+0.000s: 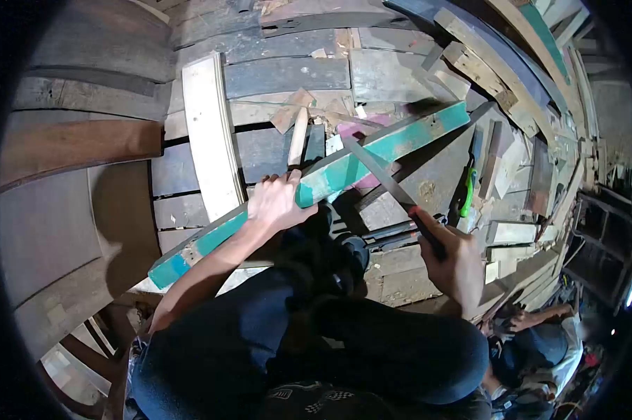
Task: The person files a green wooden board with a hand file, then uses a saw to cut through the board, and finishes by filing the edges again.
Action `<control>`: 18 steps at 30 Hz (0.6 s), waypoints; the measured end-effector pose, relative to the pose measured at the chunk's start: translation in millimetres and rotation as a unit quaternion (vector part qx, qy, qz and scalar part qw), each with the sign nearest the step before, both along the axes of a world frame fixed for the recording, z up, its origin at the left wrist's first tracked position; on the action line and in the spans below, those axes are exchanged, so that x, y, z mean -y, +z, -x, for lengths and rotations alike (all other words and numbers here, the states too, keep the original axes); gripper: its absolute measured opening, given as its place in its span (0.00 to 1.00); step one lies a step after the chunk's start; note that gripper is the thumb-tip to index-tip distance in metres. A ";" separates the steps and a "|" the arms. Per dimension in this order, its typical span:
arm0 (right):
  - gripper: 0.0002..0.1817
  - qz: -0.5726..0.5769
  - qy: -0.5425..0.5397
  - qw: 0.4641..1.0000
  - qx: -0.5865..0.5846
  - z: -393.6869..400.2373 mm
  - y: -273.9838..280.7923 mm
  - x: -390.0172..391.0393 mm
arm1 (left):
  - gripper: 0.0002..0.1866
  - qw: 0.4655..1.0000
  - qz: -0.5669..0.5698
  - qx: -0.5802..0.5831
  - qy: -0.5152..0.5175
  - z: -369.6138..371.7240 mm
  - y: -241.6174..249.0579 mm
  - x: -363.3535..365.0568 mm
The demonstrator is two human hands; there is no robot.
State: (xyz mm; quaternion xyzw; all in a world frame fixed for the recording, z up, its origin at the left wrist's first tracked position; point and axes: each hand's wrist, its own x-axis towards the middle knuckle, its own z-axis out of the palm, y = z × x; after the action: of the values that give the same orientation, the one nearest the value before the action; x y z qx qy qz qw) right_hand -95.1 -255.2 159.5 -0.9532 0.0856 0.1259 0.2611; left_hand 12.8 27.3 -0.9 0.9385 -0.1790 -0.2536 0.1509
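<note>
Head camera: green-painted beam (330, 180) runs on a slant across the middle, low end by the left forearm, high end up to the right. Paint patchy, bare wood showing through; what bears the beam's weight cannot be told.

Left hand (277, 201) clasped over the beam near its middle, fingers over the far edge, thumb toward the near side. Right hand (456, 262) closed firmly round the dark handle of a long flat metal tool (380, 170), reddish mark where handle meets blade. Blade lies across the beam, right of the left hand, tip past the far edge; how hard it bears on the wood cannot be told.

Beyond the beam: light wooden handle (299, 136) just beside the left hand; pink piece (361, 126) partly covered by the beam. Pale board (211, 140) to the left on the plank floor (281, 75); reddish-brown plank (85, 150) farther left. Green-handled tool (468, 192) on the floor near the right hand. Loose timber (480, 59) heaped upper right.

Dark open frame (596, 240) at far right, rack-like; contents too dim to read. Co-worker (547, 343) at lower right, hands well apart from the beam.
</note>
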 end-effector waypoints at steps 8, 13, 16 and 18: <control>0.27 -0.004 0.020 1.000 0.010 -19.8 -27.7 -4.9 | 0.41 1.000 -0.011 0.023 -0.011 7.9 -5.7 0.9; 0.27 -0.026 0.024 0.999 0.008 -12.0 -18.9 2.6 | 0.40 0.999 -0.018 -0.027 -0.002 -0.8 0.9 3.9; 0.27 -0.046 0.017 0.999 0.017 -21.3 -63.0 -4.9 | 0.38 0.999 0.013 0.037 -0.002 8.0 -5.9 2.7; 0.28 -0.036 0.035 0.998 0.041 -23.0 -55.3 -4.5 | 0.36 0.997 0.026 0.077 -0.006 10.9 -10.2 1.2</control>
State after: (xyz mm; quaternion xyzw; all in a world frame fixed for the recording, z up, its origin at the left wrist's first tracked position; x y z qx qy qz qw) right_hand -72.1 -250.7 104.2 -0.9499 0.0371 0.0988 0.2942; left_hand 1.8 26.1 -11.0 0.9499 -0.2023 -0.1766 0.1598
